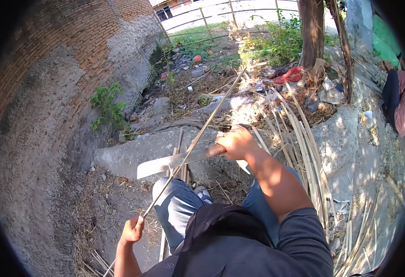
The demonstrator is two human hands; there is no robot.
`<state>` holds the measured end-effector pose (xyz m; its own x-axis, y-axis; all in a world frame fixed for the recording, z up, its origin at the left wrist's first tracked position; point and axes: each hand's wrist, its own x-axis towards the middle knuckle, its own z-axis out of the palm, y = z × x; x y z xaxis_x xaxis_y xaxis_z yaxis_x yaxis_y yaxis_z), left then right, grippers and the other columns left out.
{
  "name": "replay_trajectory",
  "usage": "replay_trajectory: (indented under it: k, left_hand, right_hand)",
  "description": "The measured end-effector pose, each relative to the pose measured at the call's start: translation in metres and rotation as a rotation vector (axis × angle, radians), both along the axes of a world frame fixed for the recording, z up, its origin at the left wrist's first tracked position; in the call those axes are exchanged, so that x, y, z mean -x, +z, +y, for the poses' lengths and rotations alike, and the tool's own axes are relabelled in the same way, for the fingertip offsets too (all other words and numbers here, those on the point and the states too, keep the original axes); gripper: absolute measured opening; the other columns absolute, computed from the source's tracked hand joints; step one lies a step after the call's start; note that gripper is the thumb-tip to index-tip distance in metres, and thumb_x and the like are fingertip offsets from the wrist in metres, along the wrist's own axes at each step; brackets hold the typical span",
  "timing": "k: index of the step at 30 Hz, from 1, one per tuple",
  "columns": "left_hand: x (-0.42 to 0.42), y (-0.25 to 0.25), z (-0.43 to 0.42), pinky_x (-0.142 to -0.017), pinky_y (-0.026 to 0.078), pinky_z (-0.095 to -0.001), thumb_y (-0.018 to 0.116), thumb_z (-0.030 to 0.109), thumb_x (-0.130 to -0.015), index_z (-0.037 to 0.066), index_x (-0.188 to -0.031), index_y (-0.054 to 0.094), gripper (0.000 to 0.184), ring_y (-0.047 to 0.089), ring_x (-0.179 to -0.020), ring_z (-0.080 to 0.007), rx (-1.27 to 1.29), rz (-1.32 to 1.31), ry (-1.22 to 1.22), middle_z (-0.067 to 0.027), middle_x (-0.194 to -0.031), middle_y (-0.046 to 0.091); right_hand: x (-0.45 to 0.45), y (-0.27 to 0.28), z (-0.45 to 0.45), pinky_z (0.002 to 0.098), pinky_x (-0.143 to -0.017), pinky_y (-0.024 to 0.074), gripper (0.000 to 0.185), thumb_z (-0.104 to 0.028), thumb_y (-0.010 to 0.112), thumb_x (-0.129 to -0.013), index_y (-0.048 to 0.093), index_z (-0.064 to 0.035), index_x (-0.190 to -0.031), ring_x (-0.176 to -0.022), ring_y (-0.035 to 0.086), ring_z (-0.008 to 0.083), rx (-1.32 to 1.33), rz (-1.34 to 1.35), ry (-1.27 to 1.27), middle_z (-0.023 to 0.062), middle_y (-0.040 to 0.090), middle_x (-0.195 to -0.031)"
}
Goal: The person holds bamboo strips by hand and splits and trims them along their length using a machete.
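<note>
outdoors, i work above ground point(115, 198) strewn with dry scraps, beside a brick wall point(36, 92). a low concrete ledge point(128, 154) crosses ahead; pale strips point(301, 143) lie over it at right. my right hand point(237, 143) is closed around the handle of a machete point(158, 167). my left hand point(133, 229) pinches a long strip point(210, 121), which slants across the blade.

Long pale strips point(311, 154) are being borne by the low grey concrete ledge point(128, 154), and dry leaves point(122, 180) by the dusty ground point(115, 205).
</note>
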<state>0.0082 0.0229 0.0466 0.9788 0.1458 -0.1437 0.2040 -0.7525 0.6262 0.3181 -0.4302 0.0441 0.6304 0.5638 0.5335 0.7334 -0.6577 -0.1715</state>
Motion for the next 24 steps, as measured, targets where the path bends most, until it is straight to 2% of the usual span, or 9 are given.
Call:
replay_trajectory:
  k: [2,4,6,8,16,19,22,23,24]
  left_hand:
    - [0.028,0.011,0.029,-0.055,0.040,-0.0350,0.049,0.054,-0.106,0.003,-0.073,0.054,0.061,0.045,-0.061,-0.0129,-0.079,0.052,0.029,-0.0006,-0.060,0.048]
    - [0.053,0.029,0.041,-0.054,0.038,-0.0349,0.051,0.055,-0.105,0.002,-0.072,0.054,0.063,0.044,-0.061,-0.0126,-0.090,0.064,0.068,0.0006,-0.059,0.045]
    - [0.070,0.040,0.042,-0.054,0.038,-0.0351,0.051,0.055,-0.105,0.002,-0.072,0.054,0.062,0.044,-0.060,-0.0129,-0.047,0.028,0.071,0.0000,-0.059,0.046]
    - [0.070,0.045,0.026,-0.054,0.039,-0.0359,0.051,0.055,-0.105,0.002,-0.073,0.055,0.062,0.044,-0.060,-0.0131,-0.131,0.088,0.051,-0.0006,-0.059,0.048]
    - [0.060,0.007,0.027,-0.058,0.041,-0.0346,0.051,0.059,-0.104,0.002,-0.076,0.056,0.064,0.047,-0.064,-0.0138,0.006,0.103,0.050,-0.0009,-0.064,0.051]
    - [0.056,-0.011,0.037,-0.061,0.044,-0.0357,0.057,0.067,-0.097,0.002,-0.081,0.061,0.067,0.052,-0.068,-0.0153,0.028,0.168,0.036,-0.0034,-0.069,0.057]
    - [0.050,-0.007,0.020,-0.065,0.048,-0.0373,0.065,0.073,-0.088,0.001,-0.093,0.066,0.072,0.059,-0.074,-0.0175,-0.032,0.172,0.005,-0.0064,-0.074,0.063]
    - [0.050,-0.012,0.024,-0.073,0.052,-0.0372,0.073,0.074,-0.081,-0.001,-0.109,0.065,0.080,0.064,-0.082,-0.0199,0.011,0.244,0.041,-0.0098,-0.085,0.068]
    - [0.049,-0.024,0.026,-0.075,0.052,-0.0371,0.074,0.073,-0.081,-0.002,-0.112,0.064,0.081,0.064,-0.084,-0.0203,0.050,0.211,0.031,-0.0108,-0.088,0.068]
  right_hand:
    - [-0.015,-0.011,-0.011,0.0460,-0.082,0.0530,0.009,-0.021,0.072,-0.076,0.067,-0.0169,-0.082,-0.079,0.070,0.0321,0.085,0.074,-0.137,0.0077,0.072,-0.078]
    - [-0.037,-0.019,-0.043,0.0473,-0.079,0.0557,0.021,-0.027,0.077,-0.074,0.071,-0.0158,-0.091,-0.086,0.072,0.0341,0.001,0.147,-0.285,0.0118,0.073,-0.083]
    - [-0.040,-0.015,-0.054,0.0505,-0.077,0.0540,0.035,-0.044,0.066,-0.093,0.073,-0.0105,-0.096,-0.087,0.071,0.0387,-0.261,0.429,-0.534,0.0169,0.073,-0.087]
    - [-0.035,-0.010,-0.052,0.0509,-0.076,0.0532,0.042,-0.049,0.058,-0.099,0.074,-0.0103,-0.099,-0.088,0.071,0.0402,-0.280,0.511,-0.629,0.0185,0.073,-0.090]
    - [-0.035,-0.030,-0.065,0.0521,-0.079,0.0538,0.034,-0.040,0.061,-0.093,0.075,-0.0109,-0.102,-0.091,0.070,0.0422,-0.301,0.454,-0.602,0.0206,0.073,-0.095]
    - [-0.040,-0.022,-0.063,0.0527,-0.080,0.0539,0.032,-0.037,0.062,-0.090,0.075,-0.0102,-0.101,-0.092,0.070,0.0428,-0.331,0.471,-0.646,0.0211,0.073,-0.095]
    - [-0.033,-0.015,-0.061,0.0518,-0.081,0.0546,0.030,-0.034,0.063,-0.087,0.075,-0.0092,-0.099,-0.091,0.070,0.0423,-0.334,0.543,-0.644,0.0212,0.073,-0.094]
    - [-0.035,-0.016,-0.062,0.0515,-0.082,0.0547,0.030,-0.034,0.064,-0.086,0.074,-0.0092,-0.098,-0.091,0.070,0.0418,-0.332,0.548,-0.635,0.0208,0.073,-0.094]
    - [-0.036,-0.011,-0.061,0.0512,-0.082,0.0548,0.030,-0.034,0.064,-0.086,0.074,-0.0093,-0.098,-0.091,0.070,0.0414,-0.331,0.549,-0.626,0.0203,0.074,-0.095]
